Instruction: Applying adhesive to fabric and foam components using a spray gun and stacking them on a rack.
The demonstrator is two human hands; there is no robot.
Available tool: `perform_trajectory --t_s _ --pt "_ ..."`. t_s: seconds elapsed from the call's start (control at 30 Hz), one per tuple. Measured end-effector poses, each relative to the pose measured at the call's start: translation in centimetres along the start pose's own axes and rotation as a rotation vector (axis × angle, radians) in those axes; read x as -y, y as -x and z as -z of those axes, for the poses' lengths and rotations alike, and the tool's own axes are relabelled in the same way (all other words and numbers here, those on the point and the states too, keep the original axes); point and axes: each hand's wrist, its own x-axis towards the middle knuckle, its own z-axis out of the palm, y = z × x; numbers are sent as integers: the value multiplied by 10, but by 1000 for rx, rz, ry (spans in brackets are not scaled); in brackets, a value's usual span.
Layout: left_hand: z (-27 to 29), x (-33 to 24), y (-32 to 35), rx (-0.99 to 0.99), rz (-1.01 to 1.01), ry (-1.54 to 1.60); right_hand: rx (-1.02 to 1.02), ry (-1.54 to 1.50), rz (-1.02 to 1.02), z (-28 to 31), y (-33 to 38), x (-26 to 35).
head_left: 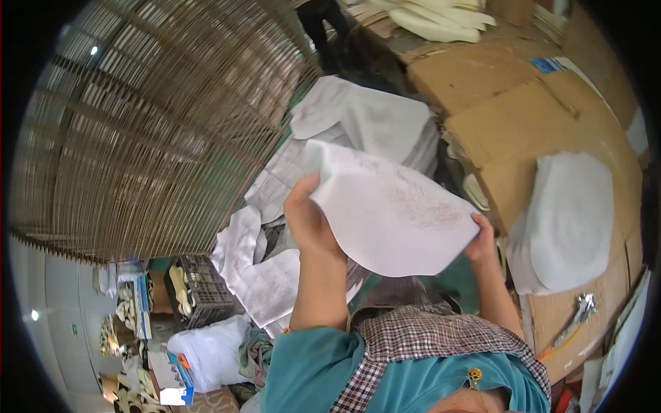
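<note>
A white cut piece of soft sheet material (396,213), with a rounded near edge and brownish speckles, is held up in front of me. My left hand (306,210) grips its left edge, the fingers partly hidden by it. At its right corner, my right hand (482,237) pinches the edge. Just beyond the held piece lies a stack of similar white pieces (385,120). More white pieces with dark smudges (265,279) are heaped to the left, near my left forearm. Another pile of white rounded pieces (571,220) sits on cardboard to the right of my right hand.
A large rack of thin metal wires (165,131) rises at the left. Brown cardboard (509,124) covers the surface on the right, with a metallic tool (578,316) near me. Cream pieces (441,17) lie at the far end. A dark crate (206,292) and white bag (210,351) stand lower left.
</note>
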Motion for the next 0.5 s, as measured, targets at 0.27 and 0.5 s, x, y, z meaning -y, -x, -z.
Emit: perform_trajectory --t_s 0.27,0.5 --pt "247 -130 -102 -299 -78 -56 14 414 16 -141 -146 -50" --pt "387 -284 -171 -294 -277 -275 217 507 39 -291 -272 -181"
